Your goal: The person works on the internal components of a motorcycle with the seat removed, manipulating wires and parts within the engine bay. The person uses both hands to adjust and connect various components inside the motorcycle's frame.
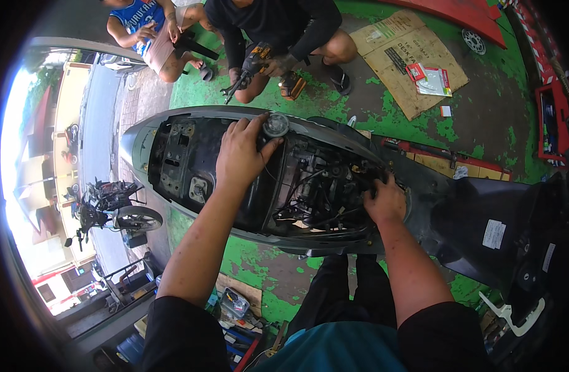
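Observation:
A scooter body [235, 232] with its seat off lies across the view, its dark storage bin [215, 144] and engine bay [315, 180] exposed. At the bin's far right rim, my left hand [242, 152] has thumb and forefinger closed about a small round clear container [275, 125]. Toward the scooter's front, my right hand [388, 199] reaches down into the right end of the engine bay among hoses and cables. Its fingertips are partly hidden there, and whatever they touch does not show.
Across the scooter, a crouching person holds a power drill [257, 59]; another person sits at the far left. Flattened cardboard [390, 56] with small packages lies on the green floor. A motorcycle [120, 211] stands at left; a tool tray [235, 304] sits near my legs.

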Available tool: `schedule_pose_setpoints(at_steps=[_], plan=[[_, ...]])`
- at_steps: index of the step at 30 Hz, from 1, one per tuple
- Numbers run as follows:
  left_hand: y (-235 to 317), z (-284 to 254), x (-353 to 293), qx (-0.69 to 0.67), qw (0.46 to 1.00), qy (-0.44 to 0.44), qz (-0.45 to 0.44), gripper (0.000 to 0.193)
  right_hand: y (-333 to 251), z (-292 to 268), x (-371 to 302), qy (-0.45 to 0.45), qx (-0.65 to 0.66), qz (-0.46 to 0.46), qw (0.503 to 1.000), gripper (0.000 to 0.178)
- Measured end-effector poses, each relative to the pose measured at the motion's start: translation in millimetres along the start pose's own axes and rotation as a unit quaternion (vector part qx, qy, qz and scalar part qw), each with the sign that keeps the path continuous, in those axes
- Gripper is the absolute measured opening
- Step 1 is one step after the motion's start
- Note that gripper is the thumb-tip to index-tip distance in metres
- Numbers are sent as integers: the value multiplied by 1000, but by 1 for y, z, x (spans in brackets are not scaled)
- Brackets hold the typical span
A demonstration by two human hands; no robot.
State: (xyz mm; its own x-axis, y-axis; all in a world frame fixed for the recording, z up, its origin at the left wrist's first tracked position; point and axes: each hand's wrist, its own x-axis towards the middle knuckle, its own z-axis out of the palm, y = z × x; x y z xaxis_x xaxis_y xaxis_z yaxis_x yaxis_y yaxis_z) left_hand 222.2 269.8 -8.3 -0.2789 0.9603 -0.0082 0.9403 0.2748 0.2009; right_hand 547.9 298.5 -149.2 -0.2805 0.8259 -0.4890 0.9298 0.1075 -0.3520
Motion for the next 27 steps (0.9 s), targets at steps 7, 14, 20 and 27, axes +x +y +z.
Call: schedule_pose_setpoints(at_steps=[7,14,20,27], plan=[[0,-1,0,-6,1000,-13,-11,58,-1,0,1,-4,-3,2,1000,35],[-2,-2,1,1,1000,-4,0,57,-2,1,1,-4,-9,3,1000,35],[-1,3,1,15,1000,11,5,51,0,-2,0,-3,7,-1,1000,34],[4,7,4,-1,1000,4,6,46,9,-2,0,-2,10,-6,1000,36]])
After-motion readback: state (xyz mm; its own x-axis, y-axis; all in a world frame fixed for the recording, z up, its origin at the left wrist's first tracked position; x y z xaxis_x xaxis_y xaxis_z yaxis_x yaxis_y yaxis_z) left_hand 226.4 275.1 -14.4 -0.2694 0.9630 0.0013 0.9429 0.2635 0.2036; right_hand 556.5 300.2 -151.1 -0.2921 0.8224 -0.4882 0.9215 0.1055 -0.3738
